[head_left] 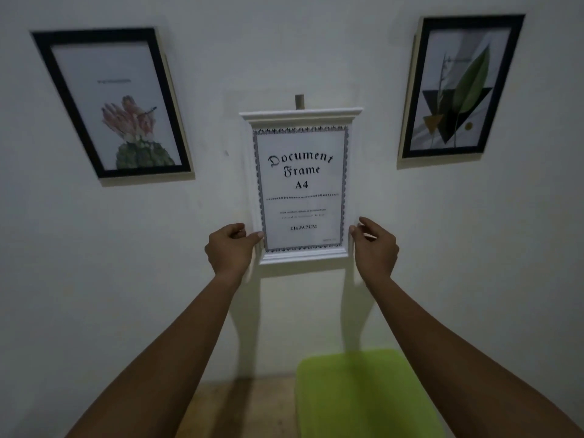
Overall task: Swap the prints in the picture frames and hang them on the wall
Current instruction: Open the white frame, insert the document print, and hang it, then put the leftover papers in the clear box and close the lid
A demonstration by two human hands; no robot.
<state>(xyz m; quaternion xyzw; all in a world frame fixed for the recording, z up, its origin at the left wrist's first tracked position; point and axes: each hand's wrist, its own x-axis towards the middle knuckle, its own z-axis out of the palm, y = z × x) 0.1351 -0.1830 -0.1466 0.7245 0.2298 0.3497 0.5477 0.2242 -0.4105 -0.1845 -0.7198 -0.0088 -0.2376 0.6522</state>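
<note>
A white frame [300, 118] with a "Document Frame A4" print [301, 188] is against the wall at the centre, its top just under a small wall hook [299, 102]. My left hand [229, 251] grips its lower left edge, thumb on the front. My right hand [374, 245] pinches its lower right edge. A black frame with a cactus flower print [110, 102] hangs on the left. Another black frame with a leaf and triangle print [458, 86] hangs on the right.
A lime green surface [363, 393] sits low against the wall below my right arm. A brown floor strip [240, 406] shows at the bottom. The white wall [208, 90] is bare between the frames.
</note>
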